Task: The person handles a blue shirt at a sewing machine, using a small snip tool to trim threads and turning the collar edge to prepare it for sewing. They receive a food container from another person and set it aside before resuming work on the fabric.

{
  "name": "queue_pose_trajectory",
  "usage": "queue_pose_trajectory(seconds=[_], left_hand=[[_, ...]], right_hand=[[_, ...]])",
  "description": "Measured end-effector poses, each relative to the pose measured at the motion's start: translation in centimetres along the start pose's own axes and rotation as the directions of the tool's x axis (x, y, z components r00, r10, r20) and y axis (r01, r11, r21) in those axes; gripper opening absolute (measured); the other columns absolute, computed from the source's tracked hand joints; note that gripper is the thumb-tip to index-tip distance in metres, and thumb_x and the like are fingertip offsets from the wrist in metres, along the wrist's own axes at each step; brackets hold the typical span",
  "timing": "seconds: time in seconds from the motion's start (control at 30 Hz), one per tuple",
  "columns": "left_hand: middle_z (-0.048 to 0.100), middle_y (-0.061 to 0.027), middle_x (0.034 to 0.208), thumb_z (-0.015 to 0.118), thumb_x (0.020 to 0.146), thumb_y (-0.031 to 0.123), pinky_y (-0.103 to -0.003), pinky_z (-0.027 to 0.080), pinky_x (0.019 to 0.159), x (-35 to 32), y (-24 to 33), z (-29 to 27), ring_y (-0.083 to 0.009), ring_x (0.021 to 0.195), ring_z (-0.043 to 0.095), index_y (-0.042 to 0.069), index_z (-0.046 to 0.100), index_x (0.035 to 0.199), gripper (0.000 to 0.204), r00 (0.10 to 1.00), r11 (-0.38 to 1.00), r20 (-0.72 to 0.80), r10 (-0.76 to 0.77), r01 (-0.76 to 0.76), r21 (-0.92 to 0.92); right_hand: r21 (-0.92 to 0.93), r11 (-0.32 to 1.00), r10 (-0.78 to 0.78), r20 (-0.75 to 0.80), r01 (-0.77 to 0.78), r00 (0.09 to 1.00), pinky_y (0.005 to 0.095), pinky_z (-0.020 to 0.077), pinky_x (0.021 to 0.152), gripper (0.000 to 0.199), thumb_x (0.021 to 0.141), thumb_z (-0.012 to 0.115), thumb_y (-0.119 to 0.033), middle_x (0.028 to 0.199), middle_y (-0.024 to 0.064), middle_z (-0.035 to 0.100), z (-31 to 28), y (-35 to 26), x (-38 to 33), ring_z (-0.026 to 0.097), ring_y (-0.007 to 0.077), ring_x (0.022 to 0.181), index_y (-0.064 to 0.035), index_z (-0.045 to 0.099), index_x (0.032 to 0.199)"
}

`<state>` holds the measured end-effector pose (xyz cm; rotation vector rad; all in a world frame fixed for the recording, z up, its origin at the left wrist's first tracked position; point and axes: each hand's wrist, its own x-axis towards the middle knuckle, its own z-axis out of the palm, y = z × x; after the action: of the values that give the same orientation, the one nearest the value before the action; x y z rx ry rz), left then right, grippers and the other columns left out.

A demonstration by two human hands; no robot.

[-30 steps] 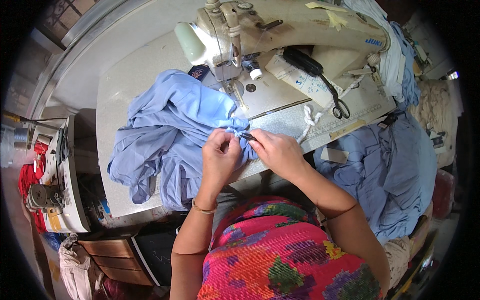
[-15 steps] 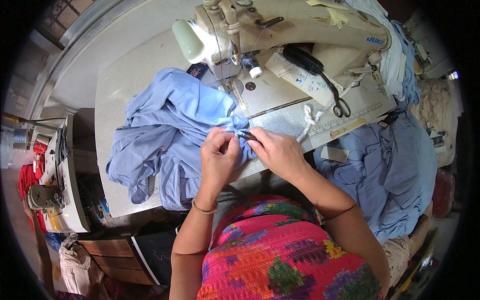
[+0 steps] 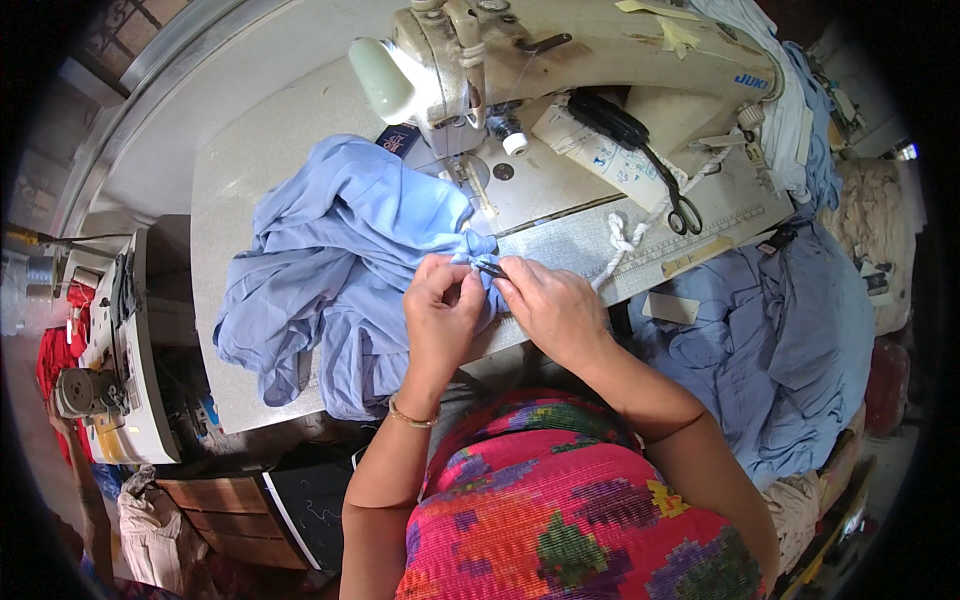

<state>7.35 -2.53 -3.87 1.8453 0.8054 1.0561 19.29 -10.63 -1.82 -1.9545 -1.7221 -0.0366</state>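
A bunched light-blue garment [image 3: 330, 255] lies on the sewing machine's table, its near right corner pulled up at the table edge. My left hand [image 3: 440, 298] pinches that corner between thumb and fingers. Just right of it, my right hand [image 3: 548, 305] is closed around a small dark pointed tool [image 3: 490, 269], whose tip meets the cloth by my left fingertips. The fingers hide most of the tool, so its exact kind is unclear. Beyond the hands stands the sewing machine [image 3: 590, 45], with its needle area next to the garment.
Black-handled scissors [image 3: 655, 160] lie on a paper pattern below the machine arm, near a knotted white cord [image 3: 622, 238]. More blue garments [image 3: 750, 350] are heaped at the right. Another machine [image 3: 120, 370] stands at the left, with another person's arm [image 3: 95, 505] beside it.
My hands stay together at the garment's corner, with only slight shifts of wrists and fingers. The tool sits a little lower in view. The other person's arm at the left has moved.
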Motion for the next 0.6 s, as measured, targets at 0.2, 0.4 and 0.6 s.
queue_pose_trajectory(seconds=[0.2, 0.4, 0.6], left_hand=[[0.052, -0.002, 0.074, 0.059, 0.077, 0.001, -0.02, 0.038, 0.059, -0.2, 0.0, 0.4, -0.0073, 0.066, 0.047, -0.003, 0.058, 0.073, 0.006, 0.983, 0.973, 0.052, -0.177, 0.183, -0.144], [0.051, -0.0007, 0.074, 0.058, 0.078, 0.001, -0.018, 0.037, 0.06, 0.0, 0.0, 0.0, -0.0056, 0.067, 0.046, -0.004, 0.056, 0.072, 0.008, 0.981, 0.97, 0.066, -0.183, 0.191, -0.151], [0.052, -0.0008, 0.079, 0.058, 0.079, 0.001, -0.017, 0.037, 0.057, -0.1, -0.2, 0.0, -0.0041, 0.064, 0.046, -0.004, 0.057, 0.075, 0.006, 0.985, 0.967, 0.067, -0.157, 0.167, -0.194]], right_hand=[[-0.004, 0.999, -0.048, -0.036, 0.048, 0.998, 0.0376, 0.0453, 0.052, 0.018, 0.082, 0.055, -0.022, 0.07, 0.0076, 0.057, 0.0, 0.6, 0.2, 0.057, 0.0278, 0.058, -0.0101, 0.05, 0.094], [0.26, 0.964, 0.064, -0.006, -0.06, 0.998, 0.0358, 0.0473, 0.059, 0.022, 0.08, 0.06, -0.017, 0.08, 0.0113, 0.06, -0.8, 1.1, -0.3, 0.06, 0.0291, 0.068, -0.0065, 0.051, 0.098], [0.662, 0.745, 0.138, -0.025, -0.087, 0.99, 0.0325, 0.0465, 0.076, 0.042, 0.075, 0.062, -0.011, 0.098, 0.0162, 0.06, -0.2, 1.4, 1.7, 0.06, 0.0272, 0.09, -0.0052, 0.048, 0.114]])
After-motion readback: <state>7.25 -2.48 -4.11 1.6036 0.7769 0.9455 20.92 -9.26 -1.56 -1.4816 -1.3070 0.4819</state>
